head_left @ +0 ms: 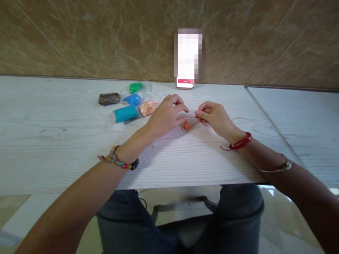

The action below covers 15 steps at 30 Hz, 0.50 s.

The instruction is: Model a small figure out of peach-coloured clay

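One small, lumpy, orange clay-like figure [186, 126] on the white wood-grain tabletop [169, 165], just beside the bare left hand [164, 118], with thumb and fingers parted, apparently around nothing. Bare right hand [215, 116] tightly pinched, any contents too small to tell. Could squash under a lowered left thumb.

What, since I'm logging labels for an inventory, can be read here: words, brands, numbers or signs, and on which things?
None can be read.
Phone: most of its screen is pixelated; the pale mark on the red bar is too small and blurred.
Teal packet, brown packet, peach packet: no lettering I can make out.
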Each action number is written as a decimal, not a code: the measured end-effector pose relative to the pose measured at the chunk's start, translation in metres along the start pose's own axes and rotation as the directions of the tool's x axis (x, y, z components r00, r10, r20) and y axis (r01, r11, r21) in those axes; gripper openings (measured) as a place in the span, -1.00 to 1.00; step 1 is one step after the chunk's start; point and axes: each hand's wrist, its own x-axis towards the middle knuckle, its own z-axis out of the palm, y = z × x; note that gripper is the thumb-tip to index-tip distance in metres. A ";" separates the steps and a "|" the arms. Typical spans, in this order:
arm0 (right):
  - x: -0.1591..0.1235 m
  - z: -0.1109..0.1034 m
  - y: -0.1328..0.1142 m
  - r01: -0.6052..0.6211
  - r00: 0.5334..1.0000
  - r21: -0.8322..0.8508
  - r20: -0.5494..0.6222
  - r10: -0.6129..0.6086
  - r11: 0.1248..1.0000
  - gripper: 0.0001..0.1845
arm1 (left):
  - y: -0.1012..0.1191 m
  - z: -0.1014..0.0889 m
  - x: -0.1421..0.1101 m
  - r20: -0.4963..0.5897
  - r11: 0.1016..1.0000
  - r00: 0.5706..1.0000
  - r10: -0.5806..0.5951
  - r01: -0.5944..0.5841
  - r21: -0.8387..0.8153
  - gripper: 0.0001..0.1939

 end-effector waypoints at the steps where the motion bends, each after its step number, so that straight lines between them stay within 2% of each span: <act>1: 0.001 0.000 0.001 -0.019 1.000 -0.016 -0.007 0.019 1.000 -0.68 | 0.000 0.001 0.000 0.011 1.000 1.000 -0.007 0.007 0.014 -0.81; 4: 0.002 -0.003 0.003 -0.064 0.998 -0.135 -0.023 0.062 0.989 -0.76 | -0.007 -0.001 0.001 0.053 0.995 0.997 -0.060 0.055 0.081 -0.79; 7: 0.003 -0.007 0.005 -0.081 0.997 -0.224 -0.037 0.074 0.971 -0.85 | -0.023 -0.013 0.002 0.020 0.969 0.985 -0.173 0.166 0.185 -0.74; 10: 0.007 -0.007 0.005 -0.054 0.999 -0.220 -0.019 0.051 0.974 -0.89 | -0.042 -0.029 0.000 -0.021 0.905 0.948 -0.318 0.311 0.290 -0.51; 12: 0.016 -0.004 0.001 0.005 1.000 -0.241 0.021 0.000 0.971 -0.89 | -0.053 -0.036 -0.002 0.060 0.872 0.914 -0.402 0.362 0.329 -0.36; 15: 0.042 0.008 -0.010 0.151 0.988 -0.413 0.087 -0.126 0.898 -0.93 | -0.061 -0.040 -0.003 0.201 0.879 0.875 -0.440 0.374 0.294 -0.51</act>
